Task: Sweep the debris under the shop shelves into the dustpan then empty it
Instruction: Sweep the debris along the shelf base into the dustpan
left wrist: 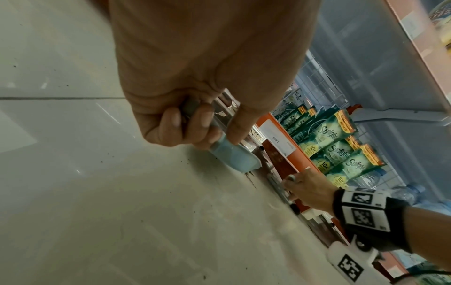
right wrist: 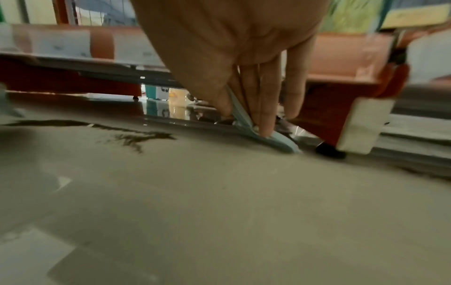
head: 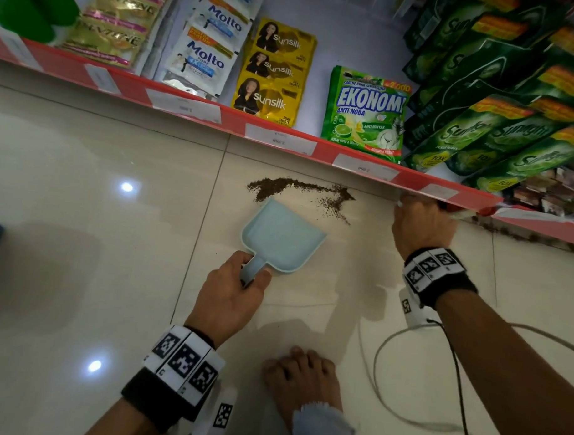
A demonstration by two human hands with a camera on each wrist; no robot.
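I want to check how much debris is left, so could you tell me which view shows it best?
The head view: the whole brown debris trail lies in sight on the floor, just past the dustpan lip. The right wrist view shows it low and blurred. The left wrist view shows only scattered specks.

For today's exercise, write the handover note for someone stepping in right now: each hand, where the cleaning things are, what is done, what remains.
Left hand: grips the handle of the light blue plastic dustpan, which lies on the tiled floor, mouth toward the shelf.
Right hand: holds a pale blue brush handle at the shelf's lower edge; the bristles are hidden.
Dark brown granular debris: strewn just beyond the pan's mouth.
Done: pan positioned; it looks empty.
Left: sweep debris in, empty the pan.
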